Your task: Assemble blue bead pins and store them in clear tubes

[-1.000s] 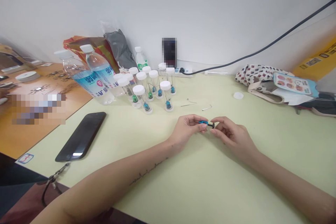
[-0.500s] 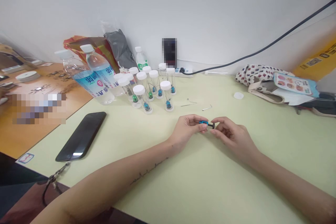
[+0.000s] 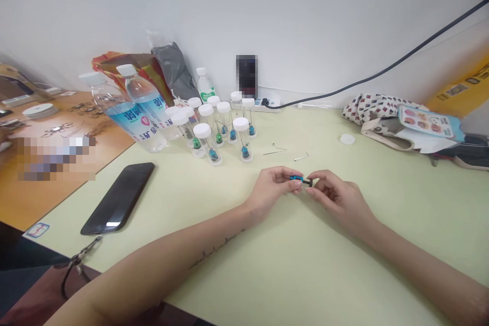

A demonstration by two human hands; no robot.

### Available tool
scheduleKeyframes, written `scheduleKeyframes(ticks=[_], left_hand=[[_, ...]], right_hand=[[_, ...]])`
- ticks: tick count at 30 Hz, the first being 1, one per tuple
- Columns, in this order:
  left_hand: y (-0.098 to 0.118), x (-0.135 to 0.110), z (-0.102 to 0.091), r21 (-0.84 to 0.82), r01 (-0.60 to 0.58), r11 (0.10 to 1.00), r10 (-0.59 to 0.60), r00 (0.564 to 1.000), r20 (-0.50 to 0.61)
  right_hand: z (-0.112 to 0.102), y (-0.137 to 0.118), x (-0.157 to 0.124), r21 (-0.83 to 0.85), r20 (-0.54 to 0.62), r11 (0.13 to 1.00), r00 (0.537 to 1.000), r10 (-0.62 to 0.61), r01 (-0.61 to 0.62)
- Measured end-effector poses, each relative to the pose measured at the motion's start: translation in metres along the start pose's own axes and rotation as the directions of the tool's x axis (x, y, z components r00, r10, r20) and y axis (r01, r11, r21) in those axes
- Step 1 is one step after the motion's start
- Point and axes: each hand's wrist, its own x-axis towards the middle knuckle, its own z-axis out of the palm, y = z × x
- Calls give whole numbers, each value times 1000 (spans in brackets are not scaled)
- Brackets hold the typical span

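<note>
Well, the left hand [image 3: 272, 187] and right hand [image 3: 340, 198] face each other, fingertips pinching a small blue-and-black part [image 3: 301, 180] from either end, over the pale green worktop [image 3: 305, 265]. Beyond them lie two thin bent metal pins [image 3: 301, 157], with a black smartphone [image 3: 118, 198] off to the left. Farther back stand white-capped clear vials [image 3: 223, 132] holding blue or green pieces, beside large water bottles [image 3: 143, 107].

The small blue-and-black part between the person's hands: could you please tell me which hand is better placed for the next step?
Probably the right hand: its fingertips are on the black end of the small blue-and-black part, while the left hand grips the blue section.
</note>
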Motion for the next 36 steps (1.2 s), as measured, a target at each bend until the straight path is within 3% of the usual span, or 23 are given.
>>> scheduleKeyframes(ticks=[36], left_hand=[[0, 1, 0, 2, -7, 1000, 7, 1000, 9]], right_hand=[[-1, 1, 0, -28, 5, 1000, 1000, -14, 14]])
